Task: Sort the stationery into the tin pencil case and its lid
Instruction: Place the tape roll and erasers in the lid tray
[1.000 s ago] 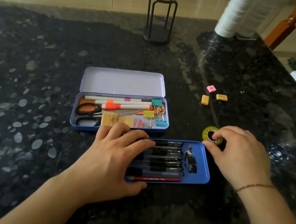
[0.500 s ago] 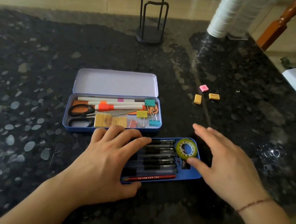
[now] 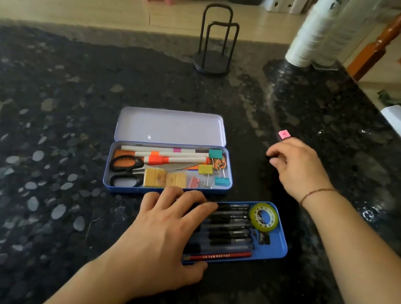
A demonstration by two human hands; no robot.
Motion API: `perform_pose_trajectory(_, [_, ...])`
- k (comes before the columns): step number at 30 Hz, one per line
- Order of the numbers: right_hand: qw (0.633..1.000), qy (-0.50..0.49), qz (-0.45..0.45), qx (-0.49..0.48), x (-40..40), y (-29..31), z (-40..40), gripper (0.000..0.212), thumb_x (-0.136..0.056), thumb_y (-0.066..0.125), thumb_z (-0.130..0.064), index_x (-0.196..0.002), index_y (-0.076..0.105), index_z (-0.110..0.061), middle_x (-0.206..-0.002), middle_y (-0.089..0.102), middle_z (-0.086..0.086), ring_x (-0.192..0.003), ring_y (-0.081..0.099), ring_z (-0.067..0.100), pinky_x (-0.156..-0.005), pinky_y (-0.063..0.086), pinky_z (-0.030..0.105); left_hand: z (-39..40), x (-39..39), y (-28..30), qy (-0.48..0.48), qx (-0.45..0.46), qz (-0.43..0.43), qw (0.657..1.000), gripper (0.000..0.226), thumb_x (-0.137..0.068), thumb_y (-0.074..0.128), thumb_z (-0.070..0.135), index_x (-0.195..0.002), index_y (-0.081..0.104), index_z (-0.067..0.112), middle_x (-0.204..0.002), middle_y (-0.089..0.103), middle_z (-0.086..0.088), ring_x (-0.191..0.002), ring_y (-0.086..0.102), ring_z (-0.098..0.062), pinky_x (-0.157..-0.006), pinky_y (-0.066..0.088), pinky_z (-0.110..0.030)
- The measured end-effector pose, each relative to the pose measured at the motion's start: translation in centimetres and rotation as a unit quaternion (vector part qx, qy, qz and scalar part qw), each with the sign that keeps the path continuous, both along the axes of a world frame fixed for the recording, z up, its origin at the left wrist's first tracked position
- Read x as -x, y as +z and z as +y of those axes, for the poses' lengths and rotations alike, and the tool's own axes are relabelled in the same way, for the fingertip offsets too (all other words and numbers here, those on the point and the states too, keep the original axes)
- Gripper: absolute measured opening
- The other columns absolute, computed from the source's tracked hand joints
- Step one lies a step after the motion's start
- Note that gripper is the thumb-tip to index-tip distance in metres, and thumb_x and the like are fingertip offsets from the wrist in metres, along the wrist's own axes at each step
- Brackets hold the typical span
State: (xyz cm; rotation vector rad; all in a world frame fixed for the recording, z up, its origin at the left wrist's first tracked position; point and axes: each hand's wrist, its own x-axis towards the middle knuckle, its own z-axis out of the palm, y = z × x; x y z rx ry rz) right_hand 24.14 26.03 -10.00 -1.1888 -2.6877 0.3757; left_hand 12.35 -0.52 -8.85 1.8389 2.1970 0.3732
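The left hand (image 3: 163,235) lies flat and open low in the middle of the frame, pressing on the near end of the blue lid (image 3: 281,244) and holding nothing. In the lid sit a row of black pens (image 3: 229,227), a red pencil (image 3: 220,256) along the near edge, and now the tape (image 3: 263,217) too, at the right end. A second ago the tape was on the table under the right hand; half a second ago it had just landed in the lid. So that job looks done.

Just behind the lid is the open case (image 3: 167,190), with scissors (image 3: 125,170), clips (image 3: 214,165), markers (image 3: 168,153) and yellow erasers (image 3: 165,179) inside.

The right hand (image 3: 298,169) has left the lid and gone up to the middle right of the frame. Its fingers are curled close together, but I cannot tell if they hold anything. A pink eraser (image 3: 284,135) shows just past the knuckles, on the table. Two yellow erasers lay near it before; the hand hides that spot now. I think those small bits are next to go in
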Motion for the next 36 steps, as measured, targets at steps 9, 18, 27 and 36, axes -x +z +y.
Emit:
perform_pose_trajectory(9, [0.975, -0.103, 0.161, 0.116, -7.8, 3.8, -5.4, 0.032, -0.075, 0.075, -0.001, -0.079, 0.063, -0.031, -0.085, 0.065, -0.003, -0.072, 0.063, 0.009, -0.070, 0.054, 0.021, -0.4, 0.4, 0.2, 0.006, 0.009, 0.006, 1.000, 0.085, -0.066, 0.050, 0.070, -0.142, 0.024, 0.041, -0.141, 0.032, 0.018, -0.129, 0.027, -0.013, -0.104, 0.026, -0.039])
perform_pose_trajectory(18, [0.990, 0.043, 0.061, 0.120, -8.4, 2.9, -12.9, 0.023, -0.074, 0.077, -0.007, -0.086, 0.075, -0.027, -0.087, 0.063, -0.021, -0.093, 0.059, -0.004, -0.081, 0.043, 0.003, -0.3, 0.3, 0.1, 0.003, 0.012, 0.000, 1.000, 0.086, -0.067, 0.049, 0.071, -0.143, 0.019, 0.044, -0.142, 0.026, 0.020, -0.131, 0.020, -0.011, -0.105, 0.020, -0.037])
perform_pose_trajectory(27, [1.000, 0.005, -0.006, 0.001, -7.2, 2.0, -12.3, 0.015, -0.071, 0.071, -0.045, -0.075, 0.064, -0.033, -0.069, 0.052, -0.019, -0.074, 0.046, 0.005, -0.060, 0.040, 0.021, -0.2, 0.3, 0.0, 0.004, 0.013, -0.007, 1.000, 0.086, -0.067, 0.050, 0.070, -0.142, 0.019, 0.045, -0.143, 0.024, 0.020, -0.132, 0.017, -0.011, -0.107, 0.020, -0.039])
perform_pose_trajectory(36, [0.988, -0.050, 0.138, 0.055, -7.2, 3.3, -9.7, 0.012, -0.081, 0.066, -0.027, -0.093, 0.067, -0.027, -0.087, 0.065, -0.009, -0.081, 0.058, 0.006, -0.070, 0.045, 0.021, -0.4, 0.3, -0.1, 0.004, 0.009, -0.008, 1.000, 0.086, -0.068, 0.048, 0.071, -0.142, 0.013, 0.046, -0.143, 0.020, 0.021, -0.133, 0.014, -0.010, -0.108, 0.018, -0.038])
